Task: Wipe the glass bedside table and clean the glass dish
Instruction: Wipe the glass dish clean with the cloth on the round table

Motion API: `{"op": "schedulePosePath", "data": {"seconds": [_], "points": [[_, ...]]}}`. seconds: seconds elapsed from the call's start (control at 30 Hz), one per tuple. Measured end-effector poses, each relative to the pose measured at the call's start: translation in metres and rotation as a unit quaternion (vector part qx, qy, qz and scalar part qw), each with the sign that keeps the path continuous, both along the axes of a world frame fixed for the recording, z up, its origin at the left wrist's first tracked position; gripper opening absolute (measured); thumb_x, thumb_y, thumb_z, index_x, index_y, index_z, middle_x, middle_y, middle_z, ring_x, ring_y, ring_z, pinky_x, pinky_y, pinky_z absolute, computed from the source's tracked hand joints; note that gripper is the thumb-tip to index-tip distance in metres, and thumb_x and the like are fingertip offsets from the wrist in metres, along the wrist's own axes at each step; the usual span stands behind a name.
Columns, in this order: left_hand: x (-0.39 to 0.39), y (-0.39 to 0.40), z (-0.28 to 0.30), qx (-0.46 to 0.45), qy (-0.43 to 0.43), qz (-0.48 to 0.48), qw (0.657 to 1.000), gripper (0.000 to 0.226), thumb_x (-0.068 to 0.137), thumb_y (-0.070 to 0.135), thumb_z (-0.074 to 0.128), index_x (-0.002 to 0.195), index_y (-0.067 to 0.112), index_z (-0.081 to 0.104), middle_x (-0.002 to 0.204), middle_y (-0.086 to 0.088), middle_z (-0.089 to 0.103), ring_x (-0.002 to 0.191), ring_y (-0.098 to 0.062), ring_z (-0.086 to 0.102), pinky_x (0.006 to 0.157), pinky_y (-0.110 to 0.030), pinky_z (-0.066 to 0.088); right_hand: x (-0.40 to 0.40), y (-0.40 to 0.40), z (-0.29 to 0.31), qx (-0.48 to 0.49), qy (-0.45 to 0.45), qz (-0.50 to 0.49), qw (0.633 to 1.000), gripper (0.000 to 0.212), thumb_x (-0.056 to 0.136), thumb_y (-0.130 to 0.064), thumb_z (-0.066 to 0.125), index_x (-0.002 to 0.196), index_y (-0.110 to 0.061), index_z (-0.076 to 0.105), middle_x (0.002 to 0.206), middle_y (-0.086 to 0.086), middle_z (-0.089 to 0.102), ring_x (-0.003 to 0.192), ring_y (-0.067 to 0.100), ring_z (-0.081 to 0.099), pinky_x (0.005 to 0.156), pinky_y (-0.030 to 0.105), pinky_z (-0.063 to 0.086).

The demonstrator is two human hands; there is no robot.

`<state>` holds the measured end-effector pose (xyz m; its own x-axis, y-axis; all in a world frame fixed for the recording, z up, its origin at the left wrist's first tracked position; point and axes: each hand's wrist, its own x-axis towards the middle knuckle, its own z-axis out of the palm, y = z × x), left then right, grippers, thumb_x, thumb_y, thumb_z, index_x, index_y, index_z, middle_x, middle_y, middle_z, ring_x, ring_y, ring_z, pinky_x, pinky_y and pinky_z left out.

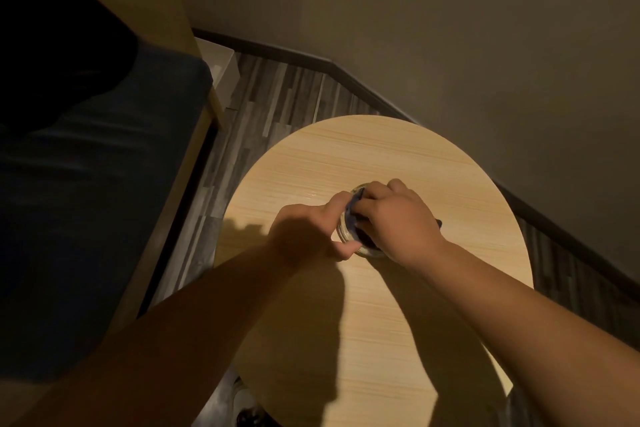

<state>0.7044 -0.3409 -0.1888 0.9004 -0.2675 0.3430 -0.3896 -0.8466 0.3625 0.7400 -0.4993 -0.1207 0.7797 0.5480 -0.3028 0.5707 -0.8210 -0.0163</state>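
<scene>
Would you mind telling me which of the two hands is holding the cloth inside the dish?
The right hand: it presses the dark cloth into the glass dish. The left hand only grips the dish's rim from the side, steadying it on the table.

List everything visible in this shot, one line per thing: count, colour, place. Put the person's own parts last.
Round table: one, pale wood-look top, centre and lower right of view.
Glass dish: one, clear, on the table between the two hands.
Cloth: one, dark bluish, pressed into the dish under the right hand.
Bed: one, dark blue cover on a light frame, left side.
Floor: grey plank pattern, between bed and table.
Skirting board: dark strip along the foot of the wall.
Wall: plain beige, upper right.
Left hand: one, fingers steadying the dish's left side.
Right hand: one, closed over the cloth in the dish.
</scene>
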Motion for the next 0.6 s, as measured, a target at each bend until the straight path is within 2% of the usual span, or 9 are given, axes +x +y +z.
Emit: {"op": "schedulePosePath", "data": {"seconds": [0.13, 0.23, 0.4, 0.5, 0.6], "points": [[-0.001, 0.0, 0.005, 0.004, 0.02, -0.002, 1.0, 0.064, 0.065, 0.052, 0.068, 0.113, 0.009, 0.064, 0.051, 0.002, 0.056, 0.037, -0.018, 0.048, 0.041, -0.018, 0.039, 0.001, -0.002, 0.003, -0.064, -0.025, -0.031, 0.997, 0.035, 0.083, -0.025, 0.067, 0.118, -0.025, 0.059, 0.116, -0.001, 0.051, 0.103, 0.024, 0.043, 0.061, 0.031, 0.037], [-0.001, 0.0, 0.001, -0.002, 0.018, -0.015, 1.0, 0.063, 0.065, 0.053, 0.07, 0.111, 0.01, 0.065, 0.051, 0.003, 0.054, 0.038, -0.016, 0.044, 0.041, -0.018, 0.04, -0.01, -0.019, 0.004, -0.087, -0.006, -0.044, 0.995, 0.026, 0.087, -0.025, 0.063, 0.113, -0.026, 0.062, 0.113, -0.003, 0.051, 0.102, 0.022, 0.041, 0.056, 0.032, 0.038], [-0.001, -0.001, -0.003, 0.006, 0.025, -0.002, 1.0, 0.059, 0.072, 0.053, 0.06, 0.113, 0.012, 0.066, 0.048, 0.0, 0.051, 0.037, -0.022, 0.044, 0.04, -0.026, 0.045, -0.015, -0.008, 0.0, 0.005, 0.051, -0.013, 0.999, 0.023, 0.093, -0.033, 0.052, 0.113, -0.03, 0.064, 0.111, -0.007, 0.053, 0.102, 0.021, 0.04, 0.061, 0.031, 0.037], [-0.001, -0.001, 0.0, 0.009, 0.051, -0.014, 0.999, 0.061, 0.071, 0.055, 0.059, 0.114, 0.012, 0.062, 0.049, 0.002, 0.051, 0.038, -0.021, 0.043, 0.039, -0.025, 0.044, -0.002, -0.005, -0.007, 0.027, -0.005, -0.011, 1.0, 0.023, 0.092, -0.033, 0.054, 0.112, -0.029, 0.064, 0.109, -0.006, 0.055, 0.097, 0.02, 0.043, 0.058, 0.031, 0.036], [-0.002, 0.0, 0.005, 0.016, 0.076, -0.008, 0.997, 0.066, 0.069, 0.059, 0.054, 0.117, 0.014, 0.057, 0.05, 0.004, 0.053, 0.038, -0.02, 0.046, 0.039, -0.025, 0.044, -0.001, -0.01, -0.012, -0.007, -0.045, -0.018, 0.999, 0.021, 0.084, -0.025, 0.067, 0.105, -0.023, 0.067, 0.103, -0.004, 0.059, 0.089, 0.021, 0.046, 0.051, 0.029, 0.03]]}}
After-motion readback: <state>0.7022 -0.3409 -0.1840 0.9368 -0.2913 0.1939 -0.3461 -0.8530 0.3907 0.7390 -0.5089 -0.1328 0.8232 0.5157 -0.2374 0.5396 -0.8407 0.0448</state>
